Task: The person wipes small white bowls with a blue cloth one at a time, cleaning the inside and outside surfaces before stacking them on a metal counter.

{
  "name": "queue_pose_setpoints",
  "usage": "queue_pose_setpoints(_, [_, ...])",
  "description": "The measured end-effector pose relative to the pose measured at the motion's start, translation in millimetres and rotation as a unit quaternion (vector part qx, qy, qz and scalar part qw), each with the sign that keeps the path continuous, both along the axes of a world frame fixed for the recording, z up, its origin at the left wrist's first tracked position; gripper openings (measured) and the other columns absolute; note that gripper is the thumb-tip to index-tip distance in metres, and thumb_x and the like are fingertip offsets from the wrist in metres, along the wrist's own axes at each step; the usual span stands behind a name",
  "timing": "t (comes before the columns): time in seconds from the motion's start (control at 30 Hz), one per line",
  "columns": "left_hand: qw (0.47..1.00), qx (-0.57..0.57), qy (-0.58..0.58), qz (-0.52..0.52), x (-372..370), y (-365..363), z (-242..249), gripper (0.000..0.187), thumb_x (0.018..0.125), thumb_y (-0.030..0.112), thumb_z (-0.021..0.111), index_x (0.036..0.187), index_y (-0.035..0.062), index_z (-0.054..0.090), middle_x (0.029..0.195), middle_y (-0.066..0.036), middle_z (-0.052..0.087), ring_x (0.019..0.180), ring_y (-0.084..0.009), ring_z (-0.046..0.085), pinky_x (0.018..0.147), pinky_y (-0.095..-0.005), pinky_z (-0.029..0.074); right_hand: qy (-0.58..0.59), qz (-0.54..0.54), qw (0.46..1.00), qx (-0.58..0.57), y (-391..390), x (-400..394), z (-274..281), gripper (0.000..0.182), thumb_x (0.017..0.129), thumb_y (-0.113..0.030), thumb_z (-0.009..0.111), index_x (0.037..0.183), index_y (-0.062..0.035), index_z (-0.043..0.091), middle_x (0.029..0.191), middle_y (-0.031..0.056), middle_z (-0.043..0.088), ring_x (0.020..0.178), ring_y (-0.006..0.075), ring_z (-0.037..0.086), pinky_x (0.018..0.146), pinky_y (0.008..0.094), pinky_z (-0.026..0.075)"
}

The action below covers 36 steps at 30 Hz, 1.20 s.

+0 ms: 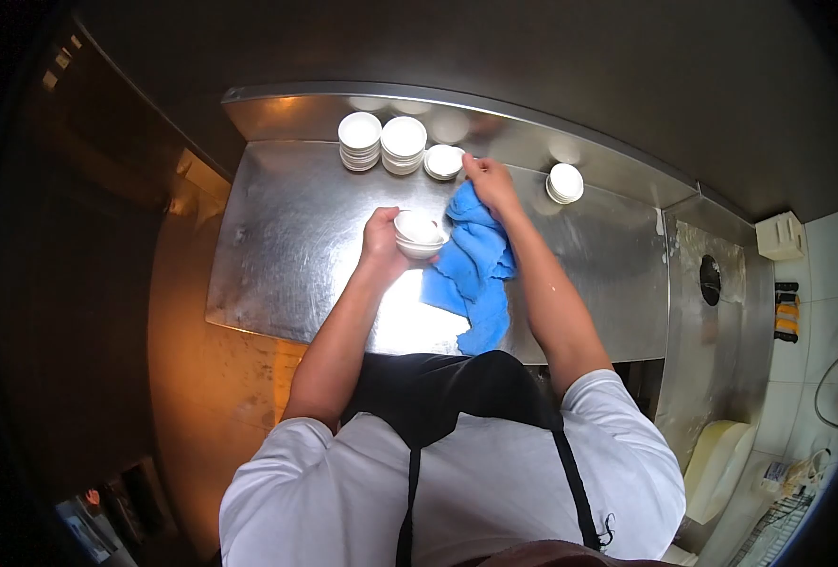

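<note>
My left hand [381, 238] is wrapped round a small stack of white bowls [419, 236], held over the metal counter. The blue cloth [475, 255] hangs bunched from under my right hand [489, 181], its lower end spread towards the counter's front edge. The fingers of my right hand are closed, with the fingertips right at the rim of a short stack of white bowls [443, 163] by the backsplash. To the left of that stack stand two taller stacks of white bowls, one in the middle [404, 142] and one at the far left [359, 140].
Another short stack of bowls [564, 183] stands to the right, against the backsplash. The steel counter [277, 236] has a raised back edge [532, 128]. Beyond its right end lies a metal basin area with a dark round hole [710, 280]. A white block-shaped holder [780, 235] is on the tiled wall.
</note>
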<state>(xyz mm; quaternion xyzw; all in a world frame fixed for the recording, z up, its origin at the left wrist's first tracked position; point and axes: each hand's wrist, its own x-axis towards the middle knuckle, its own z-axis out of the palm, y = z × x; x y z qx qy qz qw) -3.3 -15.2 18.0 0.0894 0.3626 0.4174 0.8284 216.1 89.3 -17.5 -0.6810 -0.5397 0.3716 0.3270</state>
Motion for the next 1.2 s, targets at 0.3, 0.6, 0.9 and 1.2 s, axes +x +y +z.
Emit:
queue_pose_setpoints(0.3, [0.990, 0.080, -0.111, -0.031, -23.1, -4.0, -13.1, 0.068, 0.102, 0.055, 0.030, 0.136, -0.0032, 0.044, 0.129, -0.026, 0.056, 0.113, -0.0406, 0.060, 0.083, -0.0535, 0.055, -0.011, 0.076, 0.995, 0.063, -83.8, 65.1, 23.2, 0.062, 0.082, -0.042, 0.077, 0.124, -0.0003, 0.060, 0.125, 0.0184, 0.061, 0.113, 0.0283, 0.060, 0.095, 0.0395, 0.046])
queue_pose_setpoints(0.6, [0.983, 0.124, -0.039, -0.127, 19.3, -1.4, 7.6, 0.075, 0.097, 0.067, 0.030, 0.128, 0.0024, 0.052, 0.117, -0.017, 0.064, 0.105, -0.0304, 0.065, 0.082, -0.0437, 0.057, -0.058, 0.158, 0.961, 0.218, -123.3, 43.2, 80.2, 0.034, 0.081, -0.030, 0.076, 0.096, -0.0007, 0.070, 0.126, 0.0222, 0.060, 0.113, 0.0372, 0.059, 0.092, 0.0391, 0.048])
queue_pose_setpoints(0.9, [0.966, 0.152, 0.136, -0.159, 47.2, -3.9, 0.3, 0.074, 0.099, 0.063, 0.035, 0.128, -0.0027, 0.055, 0.121, -0.014, 0.061, 0.110, -0.0213, 0.061, 0.098, -0.0360, 0.047, -0.057, 0.222, 0.916, 0.330, -138.4, -11.3, 53.1, 0.031, 0.081, -0.007, 0.067, 0.111, -0.0019, 0.057, 0.120, 0.0224, 0.059, 0.105, 0.0400, 0.061, 0.086, 0.0426, 0.051])
queue_pose_setpoints(1.2, [0.988, 0.104, 0.031, -0.114, 50.3, -5.6, -1.5, 0.060, 0.102, 0.051, 0.042, 0.128, -0.0014, 0.055, 0.115, -0.013, 0.064, 0.107, -0.0194, 0.062, 0.093, -0.0346, 0.049, 0.126, 0.096, 0.973, 0.165, -133.8, -5.9, 42.9, 0.030, 0.078, -0.005, 0.066, 0.106, -0.0037, 0.054, 0.128, 0.0220, 0.056, 0.111, 0.0385, 0.059, 0.090, 0.0375, 0.049])
